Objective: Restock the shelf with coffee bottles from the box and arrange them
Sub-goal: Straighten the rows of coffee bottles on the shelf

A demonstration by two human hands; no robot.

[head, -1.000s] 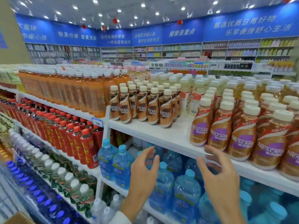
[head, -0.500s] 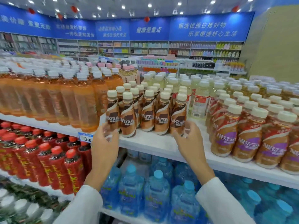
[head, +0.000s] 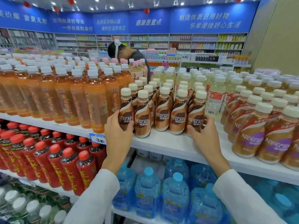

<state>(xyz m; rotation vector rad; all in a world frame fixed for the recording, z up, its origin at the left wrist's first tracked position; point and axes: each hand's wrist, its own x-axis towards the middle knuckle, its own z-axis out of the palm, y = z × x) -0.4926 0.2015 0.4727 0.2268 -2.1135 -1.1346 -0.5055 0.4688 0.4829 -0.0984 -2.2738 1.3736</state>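
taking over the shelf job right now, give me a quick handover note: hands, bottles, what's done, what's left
The left hand grips the leftmost brown-labelled plastic coffee bottle in the front row.
The right hand grips the rightmost brown-labelled plastic coffee bottle low down.
Both bottles stand on the white top shelf, in a front row of five with more behind.
Done: this block is stocked.
Left: even up the front row. The second bottle seems to stand slightly forward.
The box is not in view.

NESCAFE reads across the brown coffee bottles (head: 178, 118), and NESCAFE again on the purple-labelled bottles (head: 252, 139) to the right. The shelf-edge price tag (head: 97, 139) shows 3.00. Up on the blue wall banner (head: 161, 13), in white: 健康是重点.
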